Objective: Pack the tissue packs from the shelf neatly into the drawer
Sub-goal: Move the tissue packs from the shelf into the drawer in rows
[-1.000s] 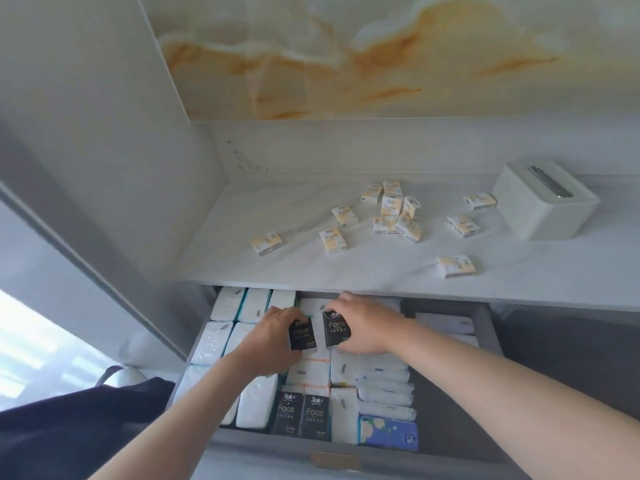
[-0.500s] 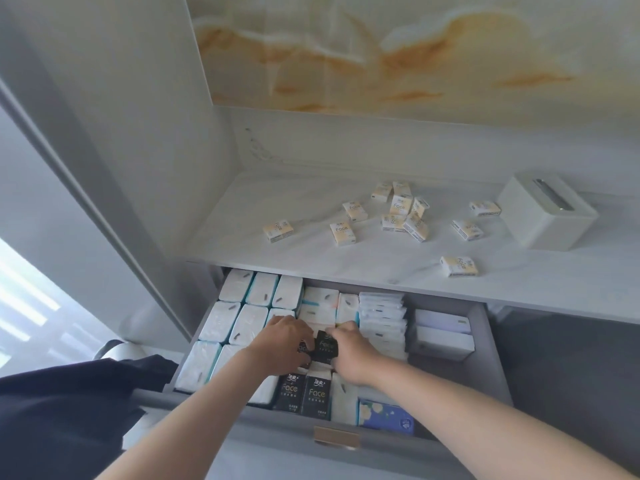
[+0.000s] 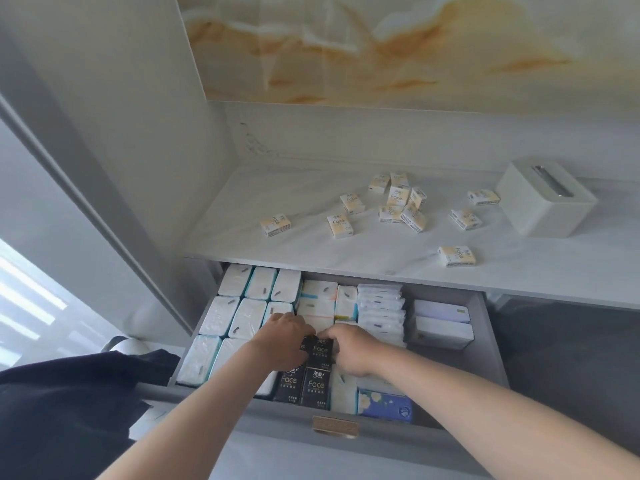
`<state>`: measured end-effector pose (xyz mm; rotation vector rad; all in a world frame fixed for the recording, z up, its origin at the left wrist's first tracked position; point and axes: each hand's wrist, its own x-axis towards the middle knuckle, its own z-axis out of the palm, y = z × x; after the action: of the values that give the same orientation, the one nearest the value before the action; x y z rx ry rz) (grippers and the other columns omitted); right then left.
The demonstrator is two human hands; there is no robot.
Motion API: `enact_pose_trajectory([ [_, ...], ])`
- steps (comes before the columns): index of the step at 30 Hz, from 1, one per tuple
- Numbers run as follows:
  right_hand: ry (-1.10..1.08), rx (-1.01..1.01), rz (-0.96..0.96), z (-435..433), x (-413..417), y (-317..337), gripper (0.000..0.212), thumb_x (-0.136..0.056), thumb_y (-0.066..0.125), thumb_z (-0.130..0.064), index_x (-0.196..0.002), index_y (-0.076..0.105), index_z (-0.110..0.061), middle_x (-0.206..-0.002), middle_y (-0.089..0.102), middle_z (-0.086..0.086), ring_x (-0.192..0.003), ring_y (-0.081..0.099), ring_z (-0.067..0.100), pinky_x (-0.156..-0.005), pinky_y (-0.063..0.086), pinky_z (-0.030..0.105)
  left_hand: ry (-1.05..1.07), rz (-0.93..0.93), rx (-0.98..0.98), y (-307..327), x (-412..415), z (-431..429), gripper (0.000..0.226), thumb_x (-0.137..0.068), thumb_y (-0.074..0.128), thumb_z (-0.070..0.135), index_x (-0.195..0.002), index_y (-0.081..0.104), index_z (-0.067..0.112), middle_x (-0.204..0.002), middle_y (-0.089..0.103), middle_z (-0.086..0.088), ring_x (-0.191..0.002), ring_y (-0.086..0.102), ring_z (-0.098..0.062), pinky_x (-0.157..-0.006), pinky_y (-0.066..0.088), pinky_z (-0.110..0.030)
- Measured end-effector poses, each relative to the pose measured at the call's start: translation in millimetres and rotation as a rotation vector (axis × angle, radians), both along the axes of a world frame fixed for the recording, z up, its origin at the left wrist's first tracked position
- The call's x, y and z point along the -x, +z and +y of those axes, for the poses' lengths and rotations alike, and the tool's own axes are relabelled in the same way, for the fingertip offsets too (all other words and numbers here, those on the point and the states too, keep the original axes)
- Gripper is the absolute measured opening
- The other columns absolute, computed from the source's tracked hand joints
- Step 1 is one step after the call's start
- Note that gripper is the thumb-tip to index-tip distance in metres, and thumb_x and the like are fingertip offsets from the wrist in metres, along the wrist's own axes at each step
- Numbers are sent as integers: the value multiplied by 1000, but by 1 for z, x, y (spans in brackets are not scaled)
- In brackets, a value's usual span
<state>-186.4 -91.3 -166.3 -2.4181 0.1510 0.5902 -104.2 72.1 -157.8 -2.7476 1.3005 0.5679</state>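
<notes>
while the drawer (image 3: pixel 485 341) is crammed with white packs (image 3: pixel 247 318), a black pack (image 3: pixel 320 349) is pinched between left hand (image 3: pixel 282 341) and right hand (image 3: pixel 356 348) over its middle; cream packs (image 3: pixel 341 225) are scattered on the shelf (image 3: pixel 277 188); what lies beneath is hidden.

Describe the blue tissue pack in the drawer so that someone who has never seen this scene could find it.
Find the open grey drawer under the white marble shelf. Along its front wall, right of the two black Face packs, lies the blue pack. It alone is blue with white flowers; its neighbours are white or black.
</notes>
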Motion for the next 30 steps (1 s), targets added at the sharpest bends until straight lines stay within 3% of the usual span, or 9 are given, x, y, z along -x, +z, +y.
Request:
enact_pose_trajectory([
  [5, -90, -7, -185, -35, -6, 33, 57, -92, 44, 5, -141, 52, -22, -149, 45, 1, -138, 41, 19, -115, 30, 28, 120, -7, 236, 13, -5, -21, 40, -91, 57, 33, -131, 57, 29, -134, 55, 6, -126, 46, -16, -106, 37, -33],
  [9, -217, 36, -347, -93, -11, 54, 45, -92, 46, 3, -124, 66, -20, -125, 60, 0, -117, 57, 15, -97, 41, 21, 216, -20, 470, 34, -15, -66, 30, -91, 57, 25, -120, 63, 28, -113, 64, 9, -109, 56, -15, -91, 49, -33],
  [11, -288, 67, -399, -124, -10, 58, 43, -92, 46, 5, -122, 66, -18, -121, 61, -1, -114, 58, 15, -97, 43, 22, 225, -49, 555, 40, -19, -94, 28, -91, 56, 20, -117, 64, 25, -108, 64, 8, -103, 57, -16, -85, 51, -33],
  [17, -462, 321, -531, -192, -8, 57, 43, -89, 52, -2, -124, 65, -22, -130, 53, 1, -122, 47, 22, -97, 38, 31, 321, -187, 553, 45, -52, -159, 43, -88, 54, 15, -131, 54, 19, -130, 53, -4, -121, 45, -24, -96, 46, -37],
  [20, -530, 568, -385, -214, -8, 55, 56, -82, 61, -13, -137, 52, -22, -147, 38, 9, -133, 35, 31, -103, 33, 41, 403, -197, 441, 47, -76, -172, 57, -89, 52, 17, -145, 40, 20, -150, 34, -6, -137, 28, -26, -106, 39, -42],
  [22, -543, 505, -304, -221, -10, 52, 57, -82, 61, -13, -137, 50, -17, -148, 35, 12, -134, 33, 34, -104, 33, 42, 406, -202, 332, 46, -87, -176, 66, -92, 51, 24, -152, 25, 22, -160, 15, -7, -147, 12, -28, -114, 29, -45],
  [24, -512, 318, -277, -221, -14, 49, 60, -86, 59, -15, -144, 44, -15, -157, 26, 13, -144, 22, 32, -114, 26, 40, 406, -119, 285, 42, -96, -178, 72, -93, 52, 30, -155, 16, 20, -163, 6, -6, -150, 2, -27, -119, 21, -44],
  [27, -458, 55, -337, -209, -23, 48, 60, -87, 64, -27, -144, 48, -26, -165, 11, -2, -151, 15, 16, -120, 21, 31, 405, -13, 376, 34, -95, -181, 70, -91, 57, 30, -153, 27, 17, -161, 18, -4, -148, 11, -24, -118, 24, -40],
  [30, -421, -43, -428, -197, -35, 44, 54, -88, 66, -28, -140, 53, -31, -166, 9, -6, -149, 21, 13, -116, 25, 27, 302, -136, 506, 27, -73, -180, 58, -85, 62, 22, -141, 46, 18, -146, 42, -6, -133, 33, -28, -108, 37, -41],
])
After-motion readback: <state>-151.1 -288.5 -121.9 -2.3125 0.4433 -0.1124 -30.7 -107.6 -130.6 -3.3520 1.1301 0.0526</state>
